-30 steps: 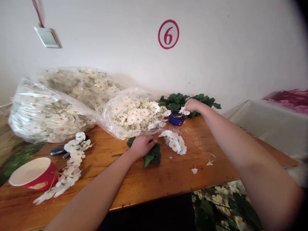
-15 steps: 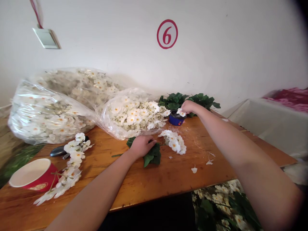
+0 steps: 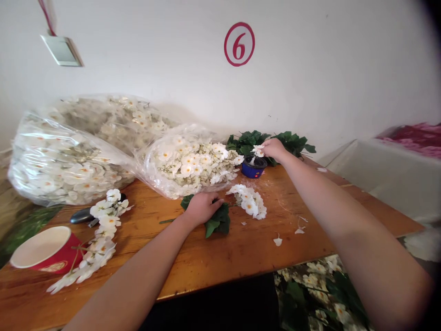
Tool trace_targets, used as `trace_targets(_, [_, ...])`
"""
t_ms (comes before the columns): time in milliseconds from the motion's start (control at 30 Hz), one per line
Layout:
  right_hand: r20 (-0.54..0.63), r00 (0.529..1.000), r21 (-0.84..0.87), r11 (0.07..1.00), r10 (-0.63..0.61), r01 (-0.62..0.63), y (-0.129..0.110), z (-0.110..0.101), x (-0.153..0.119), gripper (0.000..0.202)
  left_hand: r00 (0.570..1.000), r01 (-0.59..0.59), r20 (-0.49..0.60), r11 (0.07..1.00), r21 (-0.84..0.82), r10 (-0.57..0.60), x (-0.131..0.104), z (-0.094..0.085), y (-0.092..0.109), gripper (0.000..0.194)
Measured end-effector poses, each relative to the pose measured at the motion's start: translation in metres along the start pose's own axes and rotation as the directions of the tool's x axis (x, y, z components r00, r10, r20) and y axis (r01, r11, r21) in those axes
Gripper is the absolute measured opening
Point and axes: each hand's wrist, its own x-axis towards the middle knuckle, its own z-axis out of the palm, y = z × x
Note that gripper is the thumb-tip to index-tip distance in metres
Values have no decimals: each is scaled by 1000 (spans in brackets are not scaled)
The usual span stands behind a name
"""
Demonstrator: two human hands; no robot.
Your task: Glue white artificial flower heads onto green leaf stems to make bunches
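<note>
My right hand point(image 3: 274, 148) pinches a small white flower point(image 3: 257, 150) just above a little blue pot point(image 3: 252, 168) at the back of the wooden table point(image 3: 241, 253). My left hand point(image 3: 202, 207) rests flat on a green leafy stem point(image 3: 217, 220) in the middle of the table. From that stem a cluster of white flowers point(image 3: 250, 201) runs off to the right of the left hand. A pile of green leaves point(image 3: 272, 140) lies against the wall behind the pot.
Three clear bags full of white flowers point(image 3: 69, 156) fill the table's left and back. A loose flower spray point(image 3: 99, 234), a dark tool point(image 3: 81, 215) and a red paper cup point(image 3: 44, 250) sit at the left. Petal scraps point(image 3: 277, 240) dot the right side. More flowers point(image 3: 320, 289) lie below the table edge.
My right hand has lifted the small white flower up and a little left from the blue pot's rim. My left hand stays on the leafy stem.
</note>
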Motion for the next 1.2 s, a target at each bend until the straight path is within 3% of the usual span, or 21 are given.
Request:
trace_targets(267, [-26,999,-103,994,-45,42,2,-9,3,10,1000,-9,-17,1000,-5,9,-1,1,-2,39])
trace_targets(700, [-92,991,-89,992,-98,90,-27,-30,6,17,1000,26,-1,1000,5,-26,-1,-2,2,38])
trace_targets(933, [-163,976,25,988,-145,151,-41,-50,10,19,1000,17,-5,1000,6,-17,-1,-1,2,39])
trace_targets(1200, [-229,968,197,968,-107,154,-50,-73,15,19,1000,15,11,1000,-14,-15,-2,-4,4,37])
